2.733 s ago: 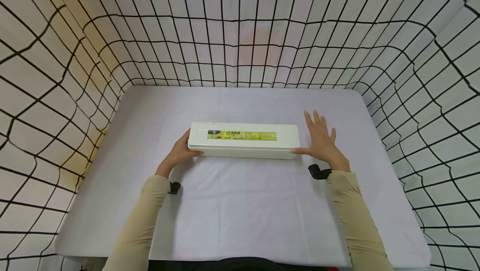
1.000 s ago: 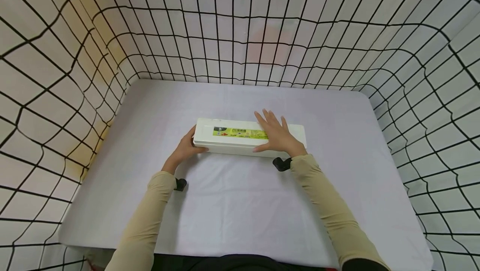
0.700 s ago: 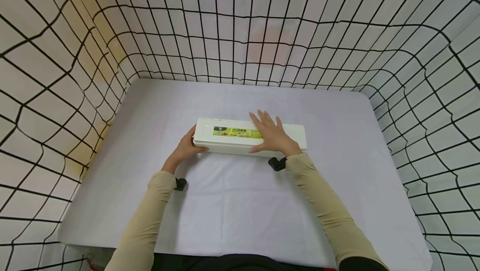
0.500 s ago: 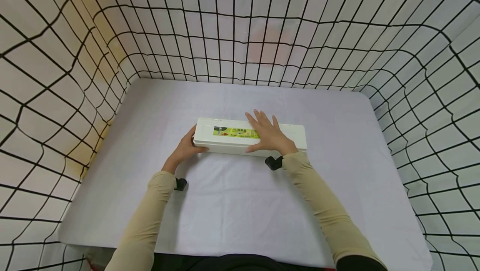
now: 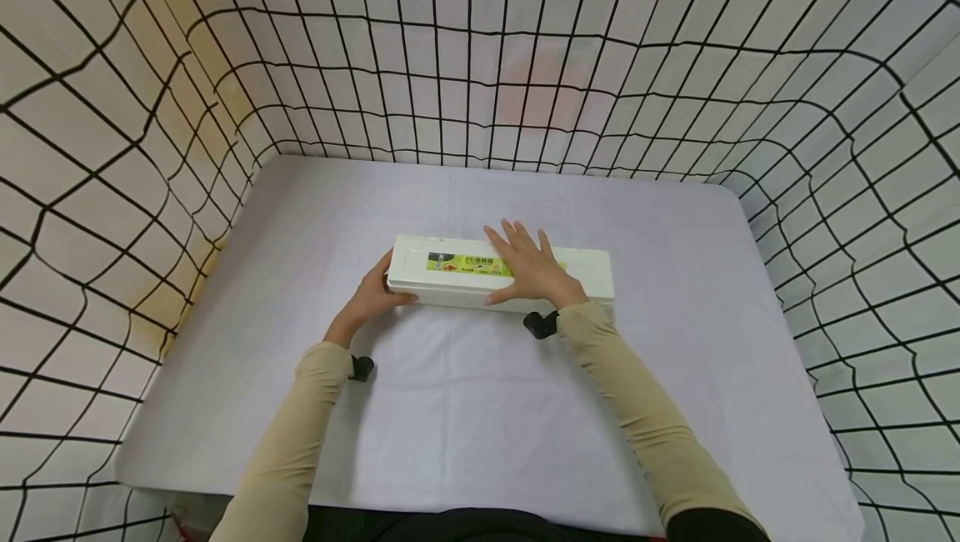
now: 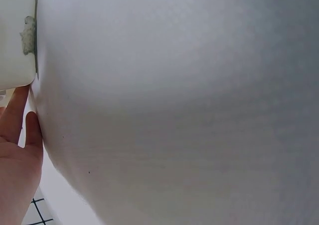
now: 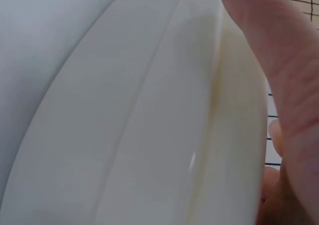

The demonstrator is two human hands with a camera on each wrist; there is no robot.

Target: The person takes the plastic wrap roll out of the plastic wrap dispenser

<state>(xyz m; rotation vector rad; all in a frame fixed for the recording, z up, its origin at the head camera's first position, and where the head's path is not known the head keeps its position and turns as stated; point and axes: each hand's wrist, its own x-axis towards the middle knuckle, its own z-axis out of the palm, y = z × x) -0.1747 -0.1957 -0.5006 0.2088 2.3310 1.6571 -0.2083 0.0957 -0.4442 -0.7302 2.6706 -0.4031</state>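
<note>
A long white cling film box with a yellow-green label lies across the middle of the table. My left hand holds its left end, thumb at the front corner and fingers around the end. In the left wrist view, fingers reach the white box's end, which has a greenish smudge. Over the lid my right hand is spread, its fingers stretched towards the back edge and its thumb at the front. That hand covers the label's right part. Close up, the right wrist view shows the right thumb along the lid's edge.
A white cloth covers the table. Black wire mesh rises at the back and on both sides. Small black wrist cameras sit at the left cuff and right cuff.
My right hand has gone from the box's right end leftwards over the lid, still drifting left in the last half second. My left hand keeps its place at the left end.
</note>
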